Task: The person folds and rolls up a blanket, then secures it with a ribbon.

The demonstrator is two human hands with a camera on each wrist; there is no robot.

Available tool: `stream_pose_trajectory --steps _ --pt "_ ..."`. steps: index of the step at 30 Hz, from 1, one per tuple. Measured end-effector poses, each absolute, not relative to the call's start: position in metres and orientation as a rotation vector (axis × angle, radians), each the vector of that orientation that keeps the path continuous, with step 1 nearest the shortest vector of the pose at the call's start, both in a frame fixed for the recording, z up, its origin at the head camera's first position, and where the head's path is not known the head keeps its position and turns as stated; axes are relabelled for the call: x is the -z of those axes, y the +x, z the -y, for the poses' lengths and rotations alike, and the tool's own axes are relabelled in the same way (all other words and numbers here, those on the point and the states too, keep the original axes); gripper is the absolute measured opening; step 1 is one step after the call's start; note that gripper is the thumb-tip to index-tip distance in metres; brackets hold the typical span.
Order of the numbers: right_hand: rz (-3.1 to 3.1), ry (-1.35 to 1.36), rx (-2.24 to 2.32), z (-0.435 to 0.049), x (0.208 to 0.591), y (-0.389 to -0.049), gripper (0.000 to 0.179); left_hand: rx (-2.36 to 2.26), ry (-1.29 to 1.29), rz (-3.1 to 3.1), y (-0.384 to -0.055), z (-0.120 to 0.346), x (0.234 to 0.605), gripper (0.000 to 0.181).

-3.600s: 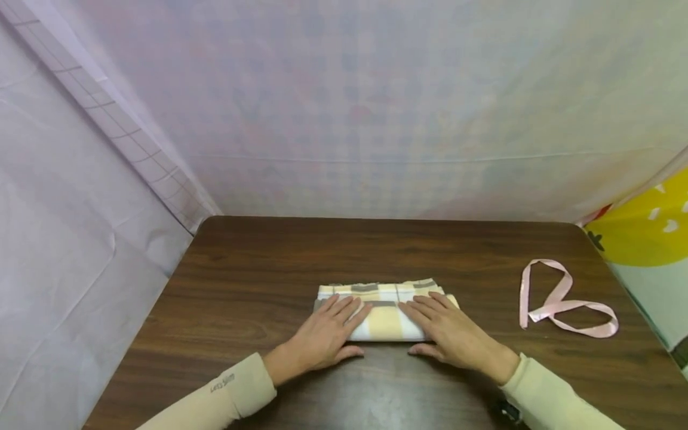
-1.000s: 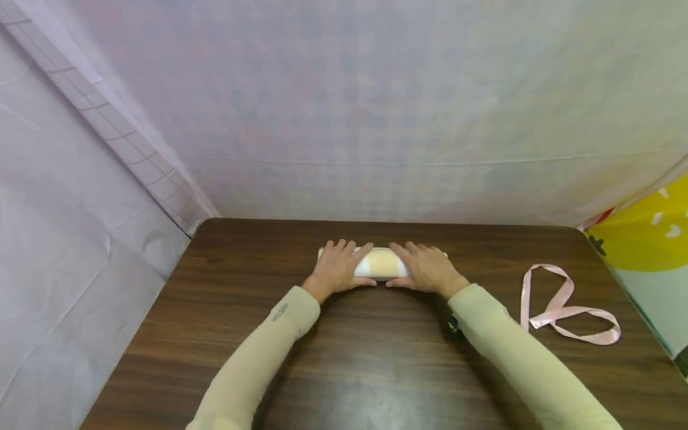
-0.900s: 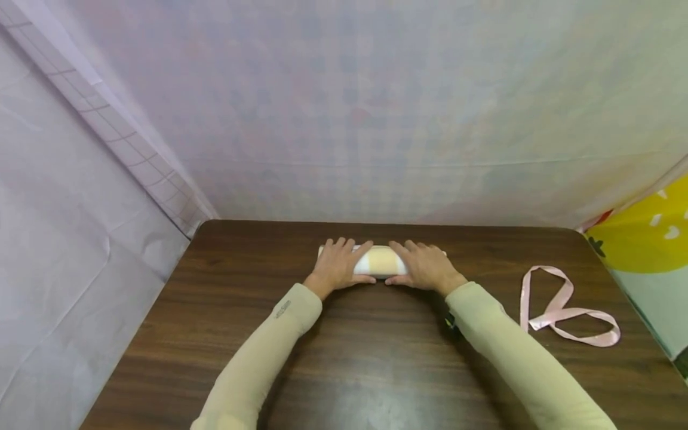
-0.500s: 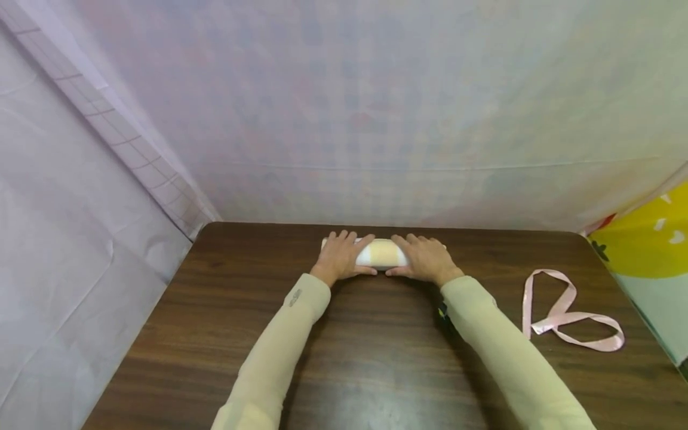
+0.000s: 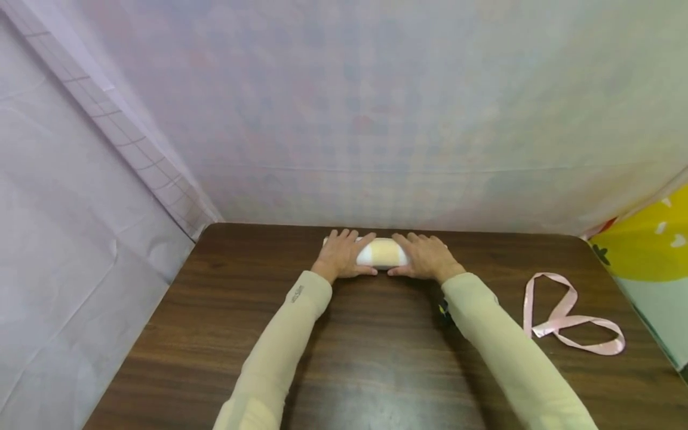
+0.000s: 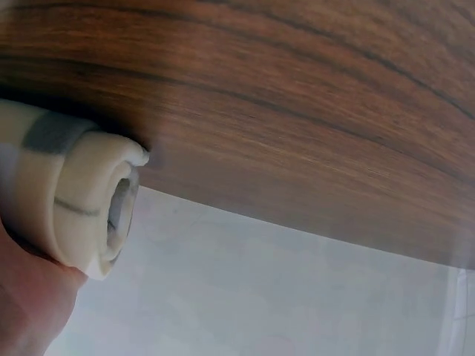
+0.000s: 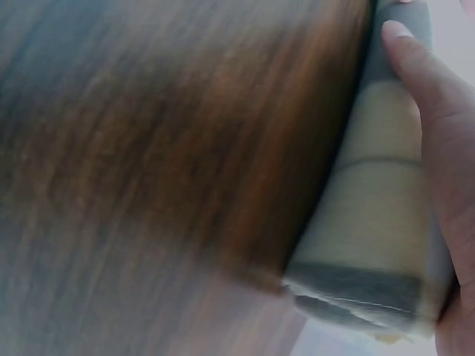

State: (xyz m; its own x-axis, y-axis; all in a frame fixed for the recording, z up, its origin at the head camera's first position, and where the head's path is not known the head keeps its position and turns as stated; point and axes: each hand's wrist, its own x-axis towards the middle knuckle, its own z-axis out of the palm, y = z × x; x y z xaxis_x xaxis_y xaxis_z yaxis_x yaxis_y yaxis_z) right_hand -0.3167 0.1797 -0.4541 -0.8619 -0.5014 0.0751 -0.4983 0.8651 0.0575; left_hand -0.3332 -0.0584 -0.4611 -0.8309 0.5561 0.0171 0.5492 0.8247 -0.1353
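Note:
A towel (image 5: 385,253) with yellow, white and grey checks lies rolled into a tight cylinder near the table's far edge. My left hand (image 5: 340,255) grips its left part, thumb along the near side and fingers over the top. On the right part my right hand (image 5: 426,258) holds it the same way, the two thumbs pointing at each other. Spiral layers show at one end of the towel (image 6: 93,200) in the left wrist view. In the right wrist view a thumb (image 7: 423,70) lies along the towel (image 7: 371,200), whose end shows a grey band.
A pink ribbon (image 5: 559,309) lies in loose loops on the right side of the brown wooden table (image 5: 365,358). Pale curtain cloth (image 5: 344,119) hangs behind the far edge and along the left. A yellow printed cloth (image 5: 645,245) is at the far right.
Earlier the towel lay partly unrolled nearer me under flat hands. It became a full roll farther away, and both hands now grip it. Over the last half second it has hardly moved.

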Motion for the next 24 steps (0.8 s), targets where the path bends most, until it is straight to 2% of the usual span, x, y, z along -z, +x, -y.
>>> stream_pose_trajectory --steps 11,19,24 --pt "2.942 0.783 0.108 -0.182 0.447 -0.318 0.095 -0.238 -0.903 2.838 -0.335 0.058 0.457 0.097" --pt "3.013 0.728 0.063 -0.188 0.453 -0.325 0.097 -0.318 -0.934 2.758 -0.329 0.050 0.462 0.079" --pt "2.917 0.770 0.094 -0.191 0.456 -0.324 0.093 -0.272 -0.931 2.829 -0.328 0.049 0.464 0.078"
